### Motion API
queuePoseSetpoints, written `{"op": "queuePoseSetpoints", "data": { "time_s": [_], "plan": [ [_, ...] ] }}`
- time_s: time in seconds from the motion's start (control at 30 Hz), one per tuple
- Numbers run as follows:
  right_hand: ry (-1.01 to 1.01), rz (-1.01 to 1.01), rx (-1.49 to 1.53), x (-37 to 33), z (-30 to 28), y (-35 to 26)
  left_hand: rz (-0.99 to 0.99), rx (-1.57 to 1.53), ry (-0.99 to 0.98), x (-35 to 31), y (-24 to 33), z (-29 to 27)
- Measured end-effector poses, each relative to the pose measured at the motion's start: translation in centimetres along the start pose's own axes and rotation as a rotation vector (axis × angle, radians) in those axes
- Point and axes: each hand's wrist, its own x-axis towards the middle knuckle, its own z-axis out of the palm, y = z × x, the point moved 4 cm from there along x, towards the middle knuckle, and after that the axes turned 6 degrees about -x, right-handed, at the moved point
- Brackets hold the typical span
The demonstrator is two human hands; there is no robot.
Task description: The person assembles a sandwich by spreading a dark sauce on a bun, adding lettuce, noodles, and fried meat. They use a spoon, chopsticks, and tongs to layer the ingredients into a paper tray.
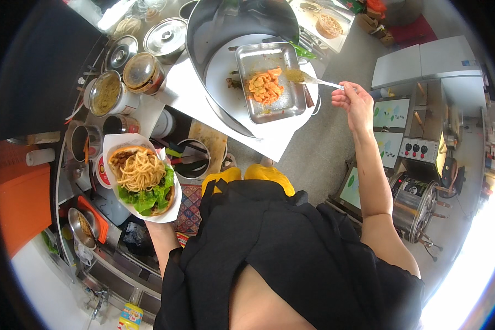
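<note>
In my right hand (pixel 353 104) I pinch the handle of a metal spoon (pixel 320 82), its bowl coated with yellow-brown sauce. The spoon's bowl hangs over the right side of a rectangular steel tray (pixel 297 104), beside a heap of orange, chopped-looking food (pixel 265 86). Low on the left, a white paper wrapper (pixel 172 208) rests in my left hand (pixel 154 224), whose fingers are mostly hidden beneath it. Inside the wrapper sits an open bun (pixel 127 149) with noodles (pixel 142 174), green lettuce (pixel 148 199) and a brown filling.
The tray stands on a white surface before a large steel pot (pixel 242 16). To the left are a tub of yellow-brown sauce (pixel 105 93), lidded pots (pixel 165 36) and a sink (pixel 107 278). Beyond my right arm stands a steel appliance with red knobs (pixel 416 149).
</note>
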Motion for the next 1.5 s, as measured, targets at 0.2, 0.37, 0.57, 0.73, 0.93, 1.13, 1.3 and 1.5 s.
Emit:
{"op": "queuePoseSetpoints", "data": {
  "time_s": [0.2, 0.37, 0.57, 0.73, 0.93, 1.13, 1.3, 1.5],
  "plan": [
    [-0.002, 0.010, -0.013, -0.1, -0.6, 0.2, 0.037, -0.013, 0.045, 0.0, -0.2, 0.1],
    [0.013, -0.004, -0.010, -0.1, -0.8, -0.1, 0.047, 0.043, 0.032, 0.6, 0.1, -0.3],
    [0.003, -0.003, -0.005, 0.4, -0.4, -0.6, 0.066, 0.124, 0.026, 0.5, -0.1, 0.5],
    [-0.011, -0.031, 0.050, 0.0, 0.6, -3.4, 0.117, 0.127, 0.011, 0.0, 0.1, 1.4],
    [-0.255, -0.129, 0.180, 0.7, 7.6, -10.8, 0.126, 0.073, -0.071, -0.8, 1.4, -1.0],
    [-0.549, -0.093, 0.176, 1.0, 26.9, -11.1, 0.350, 0.057, 0.047, -2.0, 2.1, -2.6],
    [-0.677, 0.217, 0.470, 1.0, 47.5, -0.5, 0.241, -0.006, 0.043, -3.8, 3.8, -3.2],
    [-0.276, -0.008, -0.093, -0.1, 58.5, 4.6, 0.201, 0.096, 0.141, -2.8, 4.2, -3.0]
  ]
}}
